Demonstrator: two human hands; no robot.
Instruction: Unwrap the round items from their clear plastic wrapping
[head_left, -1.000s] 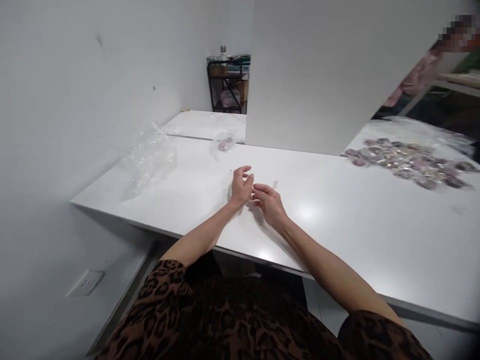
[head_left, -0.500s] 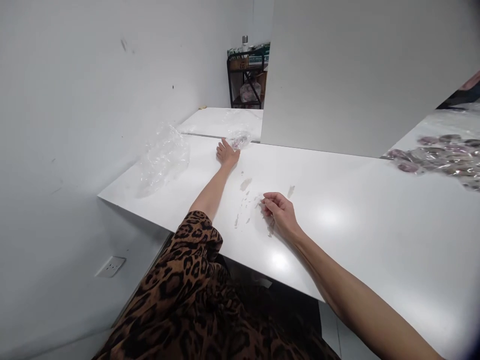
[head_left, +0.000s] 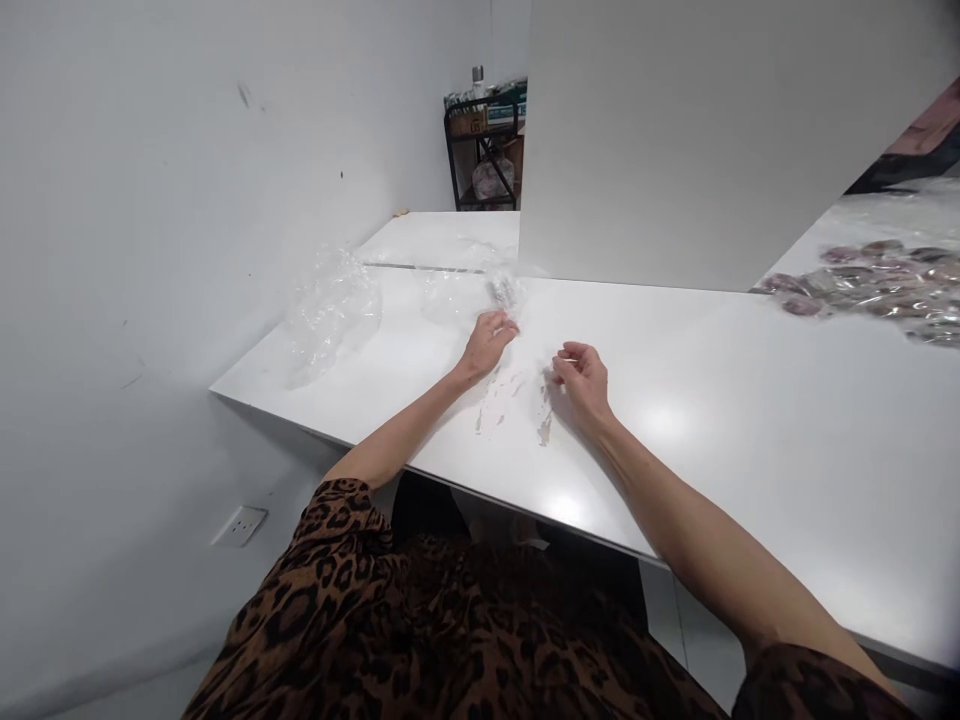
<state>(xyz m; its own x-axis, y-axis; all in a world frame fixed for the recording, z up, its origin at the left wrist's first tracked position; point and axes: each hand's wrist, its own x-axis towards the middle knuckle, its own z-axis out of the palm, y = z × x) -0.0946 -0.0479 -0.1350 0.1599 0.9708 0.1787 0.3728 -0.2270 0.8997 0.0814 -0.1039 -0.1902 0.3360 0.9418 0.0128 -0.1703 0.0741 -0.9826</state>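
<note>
My left hand [head_left: 489, 343] is over the white table [head_left: 720, 420], its fingers closed on the near edge of a clear plastic bag [head_left: 504, 292]. Something small and greyish shows inside the bag; its kind is not clear. To the right, my right hand [head_left: 583, 382] is held just above the tabletop, thumb and fingertips pinched together. Whatever may be between those fingertips is too small or see-through to make out. Between and below the hands, greyish smudges [head_left: 545, 430] mark the table surface.
Crumpled clear plastic [head_left: 334, 310] lies at the left by the wall. An upright grey panel [head_left: 645, 140] rises behind the table. Several wrapped pinkish and brown pieces [head_left: 862, 282] lie at the far right. A black shelf [head_left: 484, 150] stands at the back.
My left hand has come nearer and to the right, its fingers now closed, and the clear bag has shifted right with it. My right hand has moved slightly away and right, still pinched.
</note>
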